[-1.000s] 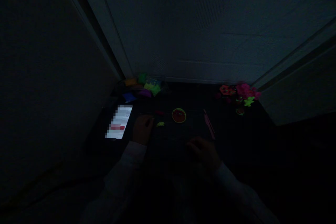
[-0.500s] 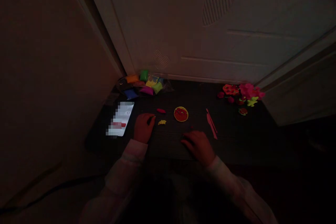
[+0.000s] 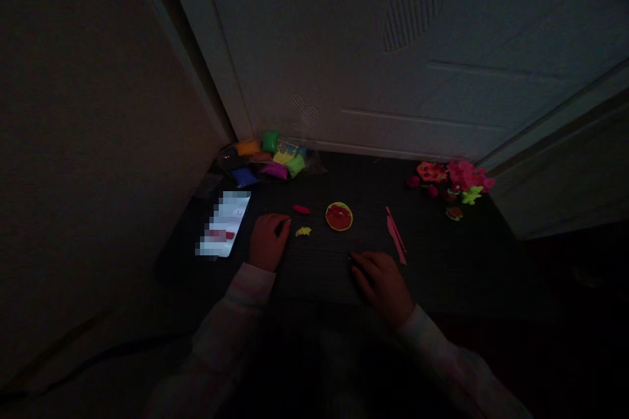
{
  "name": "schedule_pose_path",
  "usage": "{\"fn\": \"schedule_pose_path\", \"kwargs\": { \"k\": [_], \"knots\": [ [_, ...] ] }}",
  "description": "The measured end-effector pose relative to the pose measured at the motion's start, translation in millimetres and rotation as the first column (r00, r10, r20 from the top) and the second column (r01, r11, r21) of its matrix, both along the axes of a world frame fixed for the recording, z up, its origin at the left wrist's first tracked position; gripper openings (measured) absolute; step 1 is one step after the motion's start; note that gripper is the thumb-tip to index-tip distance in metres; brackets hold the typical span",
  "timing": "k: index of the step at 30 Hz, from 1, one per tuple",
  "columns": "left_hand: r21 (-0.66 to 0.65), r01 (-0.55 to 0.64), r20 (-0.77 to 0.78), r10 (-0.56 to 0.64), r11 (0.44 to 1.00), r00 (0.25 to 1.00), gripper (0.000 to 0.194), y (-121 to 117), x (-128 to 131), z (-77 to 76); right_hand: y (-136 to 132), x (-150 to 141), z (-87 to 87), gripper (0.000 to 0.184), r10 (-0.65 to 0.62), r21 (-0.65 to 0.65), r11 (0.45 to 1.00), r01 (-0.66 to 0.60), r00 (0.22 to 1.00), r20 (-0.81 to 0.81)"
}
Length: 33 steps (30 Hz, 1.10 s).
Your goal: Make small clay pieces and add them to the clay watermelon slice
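On the dark table my left hand (image 3: 268,242) rests with thumb and forefinger curled together; what they hold, if anything, is too small to make out. Just right of its fingertips lies a small scalloped yellow clay piece (image 3: 303,232), with a red clay roll (image 3: 301,209) behind it. My right hand (image 3: 382,280) is low over the table, thumb and forefinger apart, nothing visible between them. A tiny red bit (image 3: 358,241) lies just beyond its fingertips. Between and beyond the hands sits a red clay disc with a yellow rim (image 3: 339,217) and small bits on top.
Two pink clay tools (image 3: 396,236) lie right of the disc. Bagged coloured clay packs (image 3: 270,158) stand at the back left, above a lit phone (image 3: 225,224). Pink and red clay shapes (image 3: 466,177) cluster at the back right, against a pale panel (image 3: 344,46).
My right hand has moved right and slightly towards me, away from the tiny red bit. The left hand stays in place. The light looks cooler.
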<state>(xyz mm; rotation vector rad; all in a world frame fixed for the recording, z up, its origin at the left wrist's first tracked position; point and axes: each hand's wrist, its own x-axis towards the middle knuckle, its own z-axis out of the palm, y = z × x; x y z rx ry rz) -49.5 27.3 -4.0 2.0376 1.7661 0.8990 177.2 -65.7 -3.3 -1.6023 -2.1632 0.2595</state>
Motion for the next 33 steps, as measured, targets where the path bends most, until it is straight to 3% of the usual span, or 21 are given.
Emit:
{"fn": "schedule_pose_path", "kwargs": {
  "k": [8, 15, 33],
  "knots": [
    [0.012, 0.003, 0.054, -0.003, 1.000, 0.999, 0.017, 1.3, -1.2, -0.5, -4.0, -6.1, 6.6, 0.028, 0.028, 0.096, 0.994, -0.047, 0.981, 0.191],
    [-0.008, -0.011, 0.110, 0.012, 1.000, 0.994, 0.016, 0.7, -1.2, 2.0, -4.5, -5.2, 3.0, 0.027, -0.035, 0.151, 0.988, 0.014, 0.990, 0.135],
    [0.026, 0.001, 0.027, -0.002, 1.000, 1.000, 0.019, 2.1, -4.1, -4.1, -2.2, -5.4, -0.1, 0.024, -0.056, 0.198, 0.980, 0.035, 0.993, 0.103]
  ]
}}
